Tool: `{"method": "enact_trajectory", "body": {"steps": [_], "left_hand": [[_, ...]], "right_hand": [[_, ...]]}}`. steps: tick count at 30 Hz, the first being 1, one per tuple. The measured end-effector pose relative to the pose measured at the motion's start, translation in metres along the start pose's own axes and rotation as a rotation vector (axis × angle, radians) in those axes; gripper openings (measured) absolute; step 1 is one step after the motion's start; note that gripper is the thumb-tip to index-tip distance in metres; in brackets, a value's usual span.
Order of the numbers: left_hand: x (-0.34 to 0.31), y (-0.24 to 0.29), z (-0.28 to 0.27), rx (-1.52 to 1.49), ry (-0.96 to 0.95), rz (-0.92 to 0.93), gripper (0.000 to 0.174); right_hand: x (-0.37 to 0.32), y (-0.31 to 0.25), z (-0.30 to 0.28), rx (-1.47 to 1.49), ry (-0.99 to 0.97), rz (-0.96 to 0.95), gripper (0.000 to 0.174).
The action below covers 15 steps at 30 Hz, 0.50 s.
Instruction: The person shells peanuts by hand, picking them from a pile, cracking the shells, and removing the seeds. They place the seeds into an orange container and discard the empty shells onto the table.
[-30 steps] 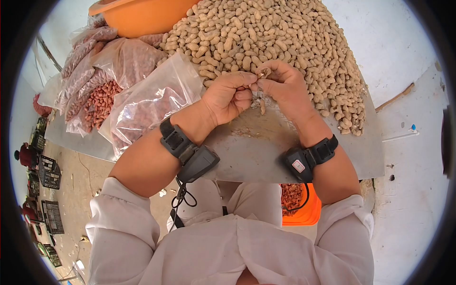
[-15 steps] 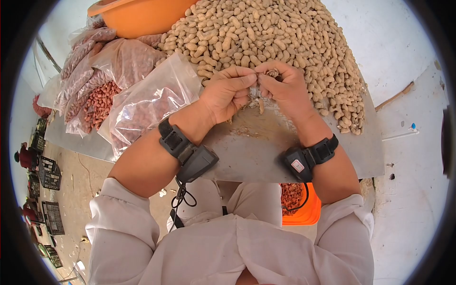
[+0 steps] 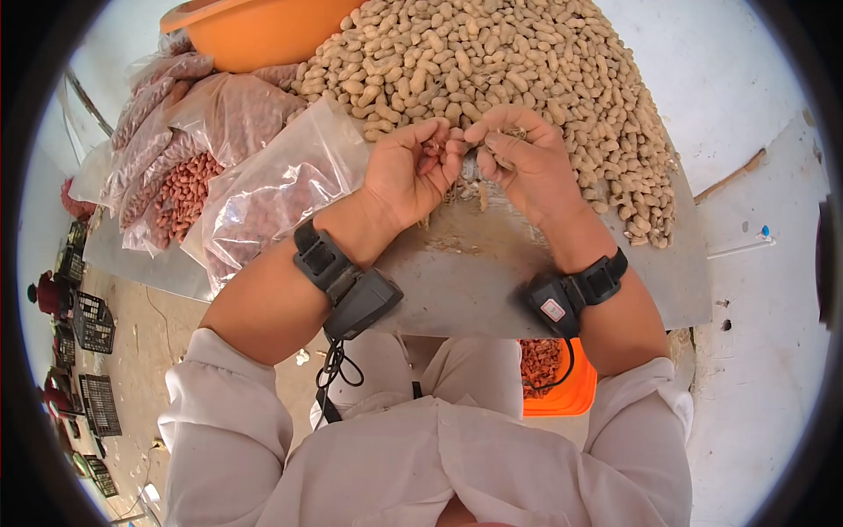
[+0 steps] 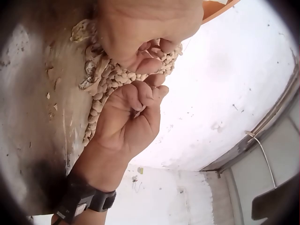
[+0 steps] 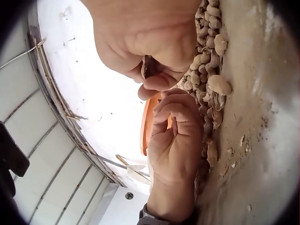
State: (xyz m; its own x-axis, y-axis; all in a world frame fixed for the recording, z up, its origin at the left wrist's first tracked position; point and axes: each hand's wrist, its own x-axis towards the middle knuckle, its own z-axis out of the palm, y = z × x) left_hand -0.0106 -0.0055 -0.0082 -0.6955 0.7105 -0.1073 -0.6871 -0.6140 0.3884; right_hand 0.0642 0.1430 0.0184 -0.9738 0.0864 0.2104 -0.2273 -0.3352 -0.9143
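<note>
You appear to be in the middle of shelling: one pod looks opened, and the kernels seem to be parted from their husk. Your left hand (image 3: 406, 180) has its fingers curled around small reddish-pink peanut kernels (image 3: 432, 145), whose number cannot be told behind the fingers. Your right hand (image 3: 536, 171) grasps broken pale-tan peanut shell (image 3: 511, 137) between thumb and bent fingers; whether any kernel is left inside is hidden. The fingertips of both hands come close together, and whether they touch is hard to tell. Just beyond them rises a large heap of tan, knobbly unshelled peanuts (image 3: 492, 61), spreading past your right hand too. Below your hands lies the bare grey, smooth-topped counter (image 3: 474, 294), with pale shell scraps (image 3: 483, 198) just beneath the gap between them. Left of your left hand rests a clear, glossy plastic bag (image 3: 329, 136) with red showing through, and farther left are loose red kernels (image 3: 184, 198) among filled plastic bags (image 3: 250, 110). A round orange plastic basin (image 3: 263, 39) sits beyond those, and a bright orange plastic container (image 3: 575, 400) of reddish-brown bits stands under the counter's near edge. The next move probably calls for keeping the left fingers cupped around the kernels while the right lets the husk go, then picking another pod from the heap.
</note>
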Motion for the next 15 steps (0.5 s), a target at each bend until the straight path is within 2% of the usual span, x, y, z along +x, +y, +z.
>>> {"method": "enact_trajectory", "body": {"steps": [2, 5, 8, 11, 15], "left_hand": [[-0.0046, -0.0002, 0.0071, 0.011, 0.068, 0.063, 0.018], [-0.0007, -0.001, 0.0042, 0.064, 0.035, 0.114, 0.026], [-0.0049, -0.0023, 0.0078, 0.089, 0.017, 0.143, 0.041], [-0.0022, -0.0023, 0.0031, 0.097, -0.007, 0.112, 0.053], [-0.0022, -0.0013, 0.0017, 0.096, -0.036, 0.108, 0.057]], "right_hand": [[0.0002, 0.0025, -0.0007, -0.025, -0.031, -0.005, 0.008], [0.001, 0.0047, -0.0004, -0.046, 0.052, 0.037, 0.009], [0.0024, 0.0076, -0.0054, -0.215, 0.008, -0.029, 0.009], [-0.0021, -0.002, 0.0034, -0.546, 0.006, -0.126, 0.008], [-0.0006, 0.0033, 0.0024, -0.691, -0.041, -0.177, 0.008]]}}
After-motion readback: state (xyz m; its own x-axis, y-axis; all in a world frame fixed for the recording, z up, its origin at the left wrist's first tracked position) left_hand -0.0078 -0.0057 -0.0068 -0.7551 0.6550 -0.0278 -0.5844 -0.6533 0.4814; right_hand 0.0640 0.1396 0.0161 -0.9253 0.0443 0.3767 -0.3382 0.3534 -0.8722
